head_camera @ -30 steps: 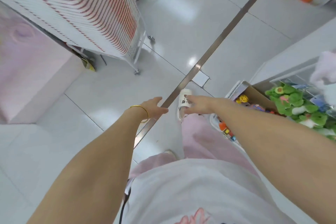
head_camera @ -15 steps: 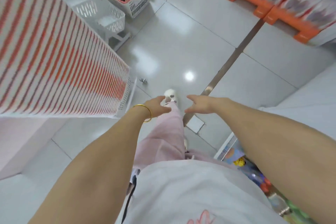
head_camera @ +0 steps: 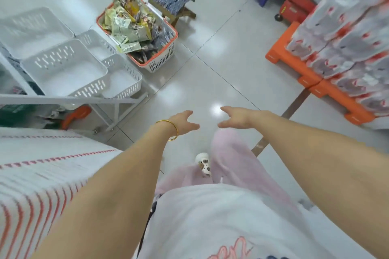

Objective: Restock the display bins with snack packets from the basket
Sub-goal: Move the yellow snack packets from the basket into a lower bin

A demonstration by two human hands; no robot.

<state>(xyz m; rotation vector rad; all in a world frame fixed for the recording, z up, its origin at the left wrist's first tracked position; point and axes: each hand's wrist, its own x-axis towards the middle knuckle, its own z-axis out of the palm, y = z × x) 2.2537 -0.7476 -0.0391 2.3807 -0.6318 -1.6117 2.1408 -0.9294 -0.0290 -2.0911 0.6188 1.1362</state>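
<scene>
— Sitting heaped in the orange-rimmed basket [head_camera: 163, 61] on the floor, the snack packets [head_camera: 128, 25] are well ahead. The white display bins [head_camera: 63, 68] just to its left look bare.
— And the hands?
— Left hand [head_camera: 185, 124] and right hand [head_camera: 233, 118] both reach forward, each grip released, holding nothing. I'd call this the approach. Next comes stepping closer, bending down and taking a packet.
— Anything unclear?
— Packet labels blur, and whatever sits under the bins is too dim to tell.
</scene>
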